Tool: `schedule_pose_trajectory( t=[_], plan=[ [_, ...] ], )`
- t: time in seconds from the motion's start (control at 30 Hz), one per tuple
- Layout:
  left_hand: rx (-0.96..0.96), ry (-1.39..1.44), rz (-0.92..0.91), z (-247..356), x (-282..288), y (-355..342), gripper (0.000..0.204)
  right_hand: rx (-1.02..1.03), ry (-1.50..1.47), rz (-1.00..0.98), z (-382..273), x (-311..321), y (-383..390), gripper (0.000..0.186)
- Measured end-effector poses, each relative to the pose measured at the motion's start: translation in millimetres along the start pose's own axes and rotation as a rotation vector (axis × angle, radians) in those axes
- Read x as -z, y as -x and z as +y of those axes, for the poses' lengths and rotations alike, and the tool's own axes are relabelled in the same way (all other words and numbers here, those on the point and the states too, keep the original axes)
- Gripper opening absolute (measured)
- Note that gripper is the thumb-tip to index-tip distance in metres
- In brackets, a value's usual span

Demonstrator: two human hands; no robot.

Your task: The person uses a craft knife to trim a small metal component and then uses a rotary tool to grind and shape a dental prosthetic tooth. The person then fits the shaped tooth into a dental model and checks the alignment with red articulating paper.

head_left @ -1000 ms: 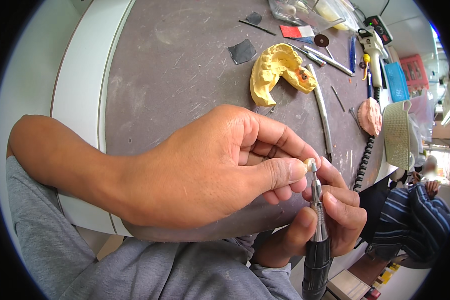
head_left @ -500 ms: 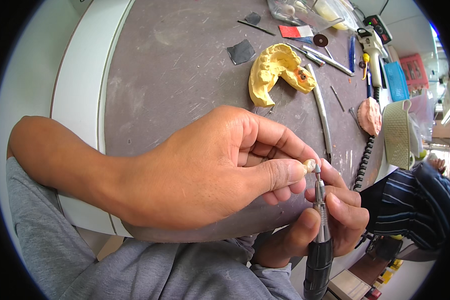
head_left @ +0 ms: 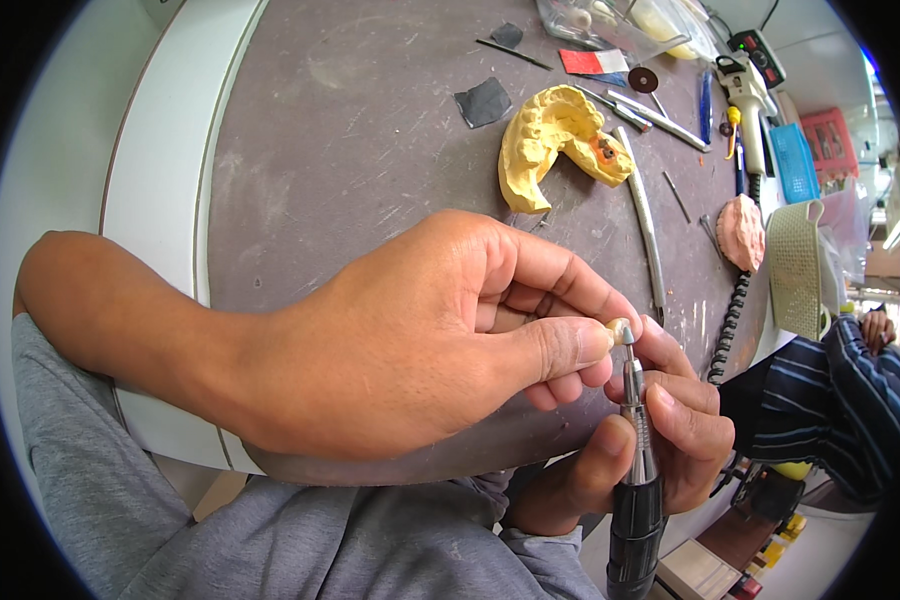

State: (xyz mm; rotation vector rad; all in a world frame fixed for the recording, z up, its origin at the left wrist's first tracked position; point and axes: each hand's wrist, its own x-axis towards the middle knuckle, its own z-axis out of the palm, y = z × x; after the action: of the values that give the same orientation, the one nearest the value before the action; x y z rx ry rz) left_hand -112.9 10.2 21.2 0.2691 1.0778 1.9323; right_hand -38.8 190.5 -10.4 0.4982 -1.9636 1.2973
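My left hand (head_left: 410,340) is closed, pinching a small cream tooth-shaped piece (head_left: 616,328) between thumb and fingers. My right hand (head_left: 690,432) grips a black and silver rotary handpiece (head_left: 634,520) from below, its fingers round the metal neck. The handpiece's small grey-blue tip (head_left: 627,333) is at the face of the small piece, apparently touching it. Beyond both hands, a yellow dental cast (head_left: 535,140) with an orange patch at one side lies on the grey-brown worktop (head_left: 320,150).
Around the cast lie dark squares (head_left: 482,102), metal tools (head_left: 650,230) and a red-and-white piece (head_left: 590,62). Rightward are a pink cast (head_left: 740,230), a cream handpiece (head_left: 750,110) with coiled cord, blue basket (head_left: 793,162), red basket (head_left: 828,140) and a person in striped clothing (head_left: 810,410).
My right hand and handpiece moved slightly right half a second ago and are now back left, the tip again over the small piece. The other person's arm and body have shifted.
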Motion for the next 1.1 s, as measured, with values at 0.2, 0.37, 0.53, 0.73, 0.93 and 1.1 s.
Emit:
schedule_pose_trajectory(
  t=[0.2, 0.37, 0.53, 0.73, 0.93, 1.1],
  plan=[
    [-0.015, 0.038, -0.006, -1.0, -1.4, 1.3, 0.03, -0.039, -0.123, 0.054, 0.9, -1.9, 1.6, 0.033],
    [-0.026, 0.051, -0.009, -1.5, -2.3, 2.7, 0.03, -0.063, -0.121, -0.006, -1.8, 3.1, -1.9, 0.033],
    [-0.036, 0.026, -0.004, -2.1, -1.1, 3.1, 0.03, -0.073, -0.11, -0.012, -1.3, 3.8, 0.0, 0.034],
    [-0.032, 0.048, 0.003, -1.6, -1.4, 3.2, 0.03, -0.069, -0.106, 0.006, -2.2, 0.9, -1.5, 0.035],
    [-0.033, 0.053, 0.0, -3.7, -2.4, 2.0, 0.03, -0.052, -0.103, 0.027, -0.2, 1.7, 0.2, 0.034],
    [-0.032, 0.035, 0.003, -3.6, -2.2, 1.3, 0.03, -0.041, -0.106, 0.024, 0.7, 1.3, 0.6, 0.034]
  ],
)
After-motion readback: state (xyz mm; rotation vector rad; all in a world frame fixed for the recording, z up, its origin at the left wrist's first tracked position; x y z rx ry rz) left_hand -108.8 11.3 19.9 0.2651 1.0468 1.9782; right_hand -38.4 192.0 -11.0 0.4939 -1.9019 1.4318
